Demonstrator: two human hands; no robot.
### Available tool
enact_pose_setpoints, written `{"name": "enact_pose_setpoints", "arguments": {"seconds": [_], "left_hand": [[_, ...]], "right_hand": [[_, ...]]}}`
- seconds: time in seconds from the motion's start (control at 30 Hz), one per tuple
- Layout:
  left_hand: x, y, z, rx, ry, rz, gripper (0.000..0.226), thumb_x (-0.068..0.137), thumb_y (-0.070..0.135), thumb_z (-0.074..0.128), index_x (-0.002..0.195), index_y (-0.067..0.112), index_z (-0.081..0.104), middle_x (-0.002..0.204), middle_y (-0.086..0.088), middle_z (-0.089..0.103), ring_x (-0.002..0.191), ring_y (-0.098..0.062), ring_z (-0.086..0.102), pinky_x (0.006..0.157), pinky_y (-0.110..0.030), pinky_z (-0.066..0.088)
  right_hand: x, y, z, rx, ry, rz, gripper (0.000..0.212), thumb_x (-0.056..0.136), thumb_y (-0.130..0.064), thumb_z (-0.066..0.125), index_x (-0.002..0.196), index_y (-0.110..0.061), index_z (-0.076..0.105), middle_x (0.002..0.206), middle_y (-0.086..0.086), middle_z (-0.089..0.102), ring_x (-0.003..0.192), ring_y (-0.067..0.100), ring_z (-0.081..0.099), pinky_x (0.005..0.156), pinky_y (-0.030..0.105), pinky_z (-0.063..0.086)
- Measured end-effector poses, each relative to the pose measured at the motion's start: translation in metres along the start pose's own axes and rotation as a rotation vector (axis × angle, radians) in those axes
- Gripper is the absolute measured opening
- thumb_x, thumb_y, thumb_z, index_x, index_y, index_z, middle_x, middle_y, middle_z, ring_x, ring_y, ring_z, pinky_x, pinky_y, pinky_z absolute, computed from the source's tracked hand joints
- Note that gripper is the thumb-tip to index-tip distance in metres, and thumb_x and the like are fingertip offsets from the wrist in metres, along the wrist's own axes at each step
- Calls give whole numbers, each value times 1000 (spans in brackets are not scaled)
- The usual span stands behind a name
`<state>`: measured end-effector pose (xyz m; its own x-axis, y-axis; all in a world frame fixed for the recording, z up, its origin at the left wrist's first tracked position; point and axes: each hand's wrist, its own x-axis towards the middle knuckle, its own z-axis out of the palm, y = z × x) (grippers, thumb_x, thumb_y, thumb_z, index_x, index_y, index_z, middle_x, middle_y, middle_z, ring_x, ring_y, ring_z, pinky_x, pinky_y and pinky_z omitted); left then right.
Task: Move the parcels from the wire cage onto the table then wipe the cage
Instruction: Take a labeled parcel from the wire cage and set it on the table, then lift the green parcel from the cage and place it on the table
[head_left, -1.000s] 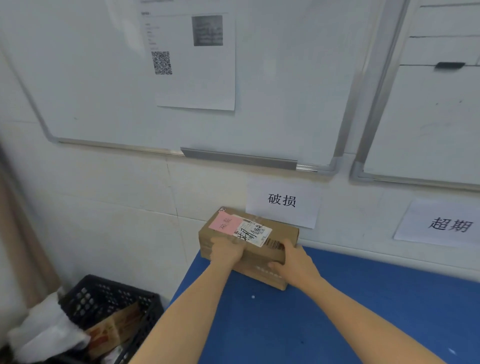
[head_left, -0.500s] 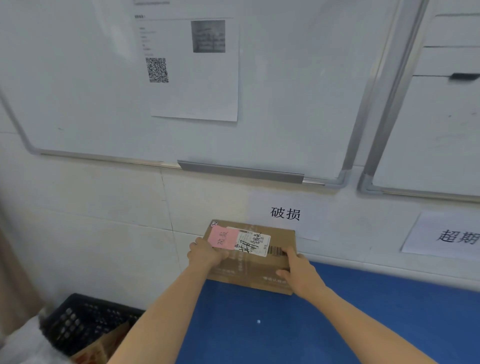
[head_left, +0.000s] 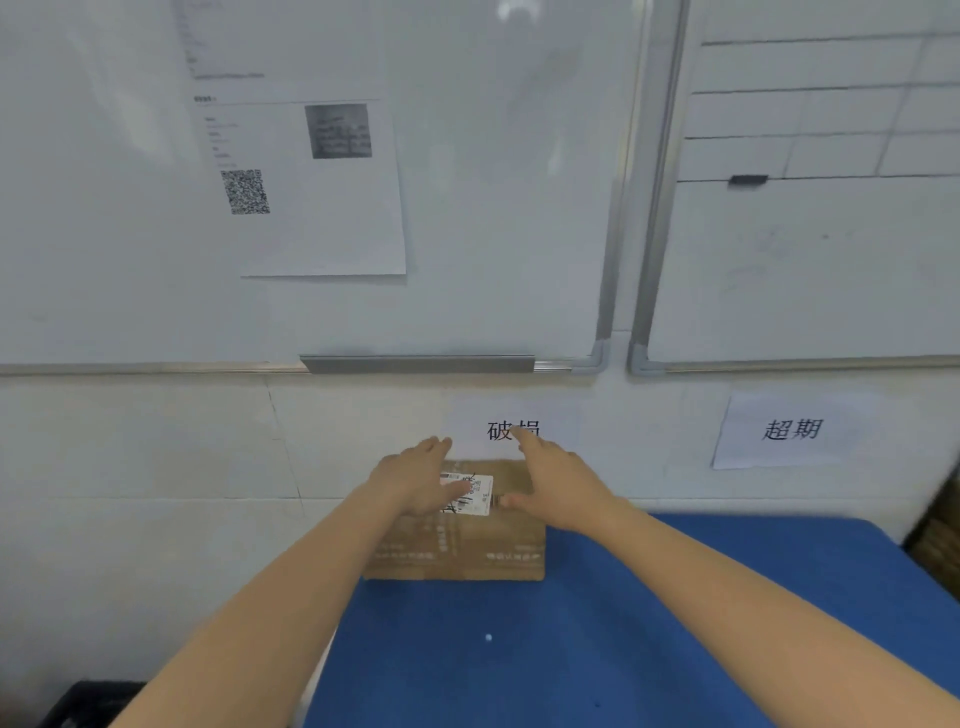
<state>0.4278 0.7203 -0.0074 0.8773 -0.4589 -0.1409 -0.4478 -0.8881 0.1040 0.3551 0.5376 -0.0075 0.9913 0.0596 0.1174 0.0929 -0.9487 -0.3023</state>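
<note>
The box (head_left: 467, 551) sits at the counter's (head_left: 649, 623) far left corner against the wall (head_left: 156, 467), with its long axis running left to right. The left hand (head_left: 415, 480) and right hand (head_left: 558, 486) hover over its top, equally near. Their fingers (head_left: 439, 447) are straight and grip nothing, and I cannot tell whether they touch the box.
</note>
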Motion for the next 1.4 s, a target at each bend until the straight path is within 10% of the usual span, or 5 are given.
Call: {"name": "enact_pose_setpoints", "arguments": {"seconds": [1.4], "left_hand": [[-67,754,10,-271,64,603,60,97,50,37,142,10,39,146,-8,42,133,-24,40,108,-37,33]], "right_hand": [[-515,466,-293,-271,224,653,63,87,-40,62,138,-13,38,131,7,54,114,22,53,91,38,50]]}}
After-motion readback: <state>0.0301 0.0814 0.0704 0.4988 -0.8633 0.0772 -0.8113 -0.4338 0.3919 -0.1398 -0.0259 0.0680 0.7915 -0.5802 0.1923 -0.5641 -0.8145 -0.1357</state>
